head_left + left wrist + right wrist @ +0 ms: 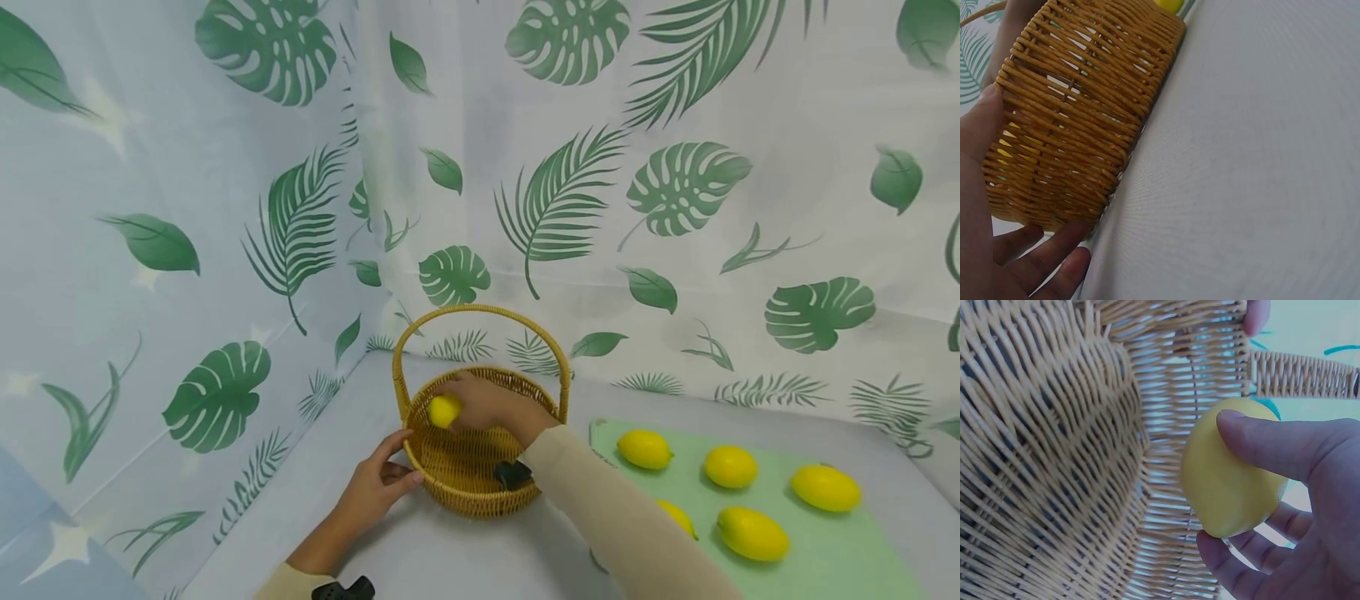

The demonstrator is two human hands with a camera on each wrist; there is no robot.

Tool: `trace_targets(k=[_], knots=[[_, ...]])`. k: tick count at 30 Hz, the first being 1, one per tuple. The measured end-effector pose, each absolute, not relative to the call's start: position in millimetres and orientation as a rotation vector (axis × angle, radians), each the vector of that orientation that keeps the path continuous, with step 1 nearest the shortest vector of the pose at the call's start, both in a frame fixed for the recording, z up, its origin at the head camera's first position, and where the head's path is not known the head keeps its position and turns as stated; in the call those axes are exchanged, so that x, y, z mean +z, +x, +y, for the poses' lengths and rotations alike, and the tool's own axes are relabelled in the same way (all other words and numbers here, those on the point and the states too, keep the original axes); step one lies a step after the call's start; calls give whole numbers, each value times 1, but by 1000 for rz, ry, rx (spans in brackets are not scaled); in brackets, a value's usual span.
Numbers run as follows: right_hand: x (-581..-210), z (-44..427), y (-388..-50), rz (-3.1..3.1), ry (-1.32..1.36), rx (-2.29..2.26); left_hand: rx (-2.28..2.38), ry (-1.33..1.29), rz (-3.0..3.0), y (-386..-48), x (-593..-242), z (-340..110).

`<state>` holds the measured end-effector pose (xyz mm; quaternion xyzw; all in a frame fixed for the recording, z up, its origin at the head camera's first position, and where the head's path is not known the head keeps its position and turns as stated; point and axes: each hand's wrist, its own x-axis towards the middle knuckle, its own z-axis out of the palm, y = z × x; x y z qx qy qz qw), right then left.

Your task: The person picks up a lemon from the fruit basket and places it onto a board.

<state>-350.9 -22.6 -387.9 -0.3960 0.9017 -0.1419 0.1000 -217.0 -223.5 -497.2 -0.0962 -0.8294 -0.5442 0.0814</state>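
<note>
A brown wicker basket (480,503) with a tall arched handle stands on the white surface. At its near left side, my left hand (372,483) holds the wall, thumb and fingers spread around the rim and the outer weave (1075,106). My right hand (486,403) reaches over the basket and pinches a yellow lemon (444,411) inside the rim, at the left. Seen from the right wrist, the lemon (1229,475) is between thumb and fingertips, close to the woven side wall (1169,425). The right forearm hides part of the basket's right side.
A pale green board (611,433) lies to the right of the basket, with several lemons (731,467) spread over it. The right sleeve (615,508) crosses its left edge. Leaf-printed cloth walls (465,208) rise behind and at the left.
</note>
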Motion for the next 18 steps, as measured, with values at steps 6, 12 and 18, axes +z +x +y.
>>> trace_targets(k=[6, 12, 18], knots=[[-382, -21, -340, 2654, -1193, -449, -1630, -300, -2473, -217, -498, -224], [-374, -17, -328, 2659, -1262, -410, -1629, -290, -2468, -218, -499, -224], [-371, -11, -317, 2669, -1287, -393, -1622, -280, -2472, -216, -498, -224]])
